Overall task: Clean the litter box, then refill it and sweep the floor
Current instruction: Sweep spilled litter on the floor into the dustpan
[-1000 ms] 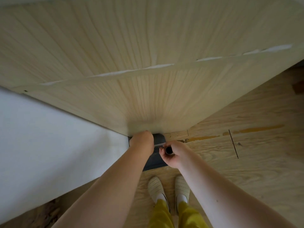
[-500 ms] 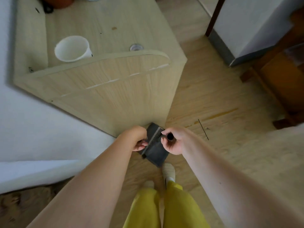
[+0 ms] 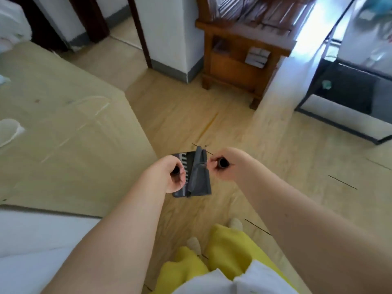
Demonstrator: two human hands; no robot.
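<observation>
**Two hands, two handle ends, broom and dustpan between them**

Two fists sit at the middle of the view, each curled tight round the top of a dark handle seen end-on. Left hand (image 3: pixel 167 174) grips one black handle end (image 3: pixel 175 170) at about nine o'clock of the tools; its fingers wrap fully round, with no gap showing. Right hand (image 3: pixel 228 164) grips the other round handle end (image 3: pixel 222 162) at about three o'clock, fingers and thumb closed right round it. The hands are apart, with the dark grey dustpan (image 3: pixel 201 183) hanging between and below them, its comb teeth (image 3: pixel 184 164) toward the left hand. A dark broom head (image 3: pixel 196 168) lies across the pan, running roughly from twelve to six o'clock. Which handle belongs to which tool is hard to tell. Both tools are above the pale wood floor (image 3: pixel 275 145), ahead of the person's yellow trousers (image 3: pixel 229 251). At nine o'clock stands a light wooden cabinet (image 3: pixel 63 124); at one o'clock, a brown wooden bench (image 3: pixel 237 66).
</observation>
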